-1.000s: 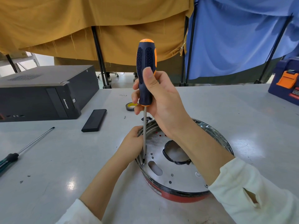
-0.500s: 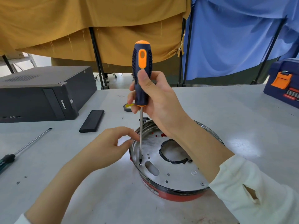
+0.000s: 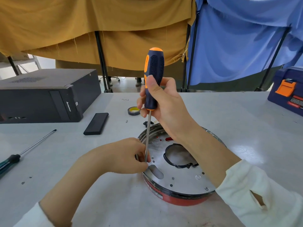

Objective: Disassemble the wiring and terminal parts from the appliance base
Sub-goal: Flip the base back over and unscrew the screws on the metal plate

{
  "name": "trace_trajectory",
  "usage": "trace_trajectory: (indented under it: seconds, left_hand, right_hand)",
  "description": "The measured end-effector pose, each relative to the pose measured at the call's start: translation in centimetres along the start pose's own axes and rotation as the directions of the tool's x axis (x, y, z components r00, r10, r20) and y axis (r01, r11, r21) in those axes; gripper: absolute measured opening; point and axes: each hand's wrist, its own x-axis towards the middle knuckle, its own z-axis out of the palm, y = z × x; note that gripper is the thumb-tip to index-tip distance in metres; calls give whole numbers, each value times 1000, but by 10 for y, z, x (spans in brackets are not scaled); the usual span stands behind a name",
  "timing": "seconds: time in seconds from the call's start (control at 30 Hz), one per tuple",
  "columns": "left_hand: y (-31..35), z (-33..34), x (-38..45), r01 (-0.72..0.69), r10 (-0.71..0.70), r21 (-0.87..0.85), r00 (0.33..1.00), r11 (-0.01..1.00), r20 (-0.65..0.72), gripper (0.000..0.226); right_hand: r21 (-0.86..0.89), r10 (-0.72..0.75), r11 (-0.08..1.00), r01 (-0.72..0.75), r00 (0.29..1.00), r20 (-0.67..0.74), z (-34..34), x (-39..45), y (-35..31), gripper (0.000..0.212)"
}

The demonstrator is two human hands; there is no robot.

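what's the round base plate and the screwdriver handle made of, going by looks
Base plate: looks like bare sheet metal, silver with a dull sheen, punched holes and slots; the red band below could be painted metal or plastic. Screwdriver handle: likely moulded plastic with dark, dotted rubbery grip panels and orange ends; matte finish.

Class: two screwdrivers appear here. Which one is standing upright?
The orange-and-navy-handled screwdriver, gripped upright by the right hand over the appliance base. The green-handled screwdriver lies flat on the table, untouched.
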Motion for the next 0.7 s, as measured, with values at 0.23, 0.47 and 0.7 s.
trace_trajectory:
  seconds: [0.23,0.47,0.7]
  left_hand:
    - [12,-1,14,139,-145,133,989,981,38,19]
    - [14,8,25,145,-116,301,987,943,-110,20]
    - [8,13,26,146,-15,520,969,842,-247,37]
  right_hand:
    - [57,58,997,-58,998,1,-2,-3,-1,36]
    - [25,24,999,-23,998,-53,-7,-6,-2,38]
    - [-5,37,999,-38,998,-50,-11,-8,-2,39]
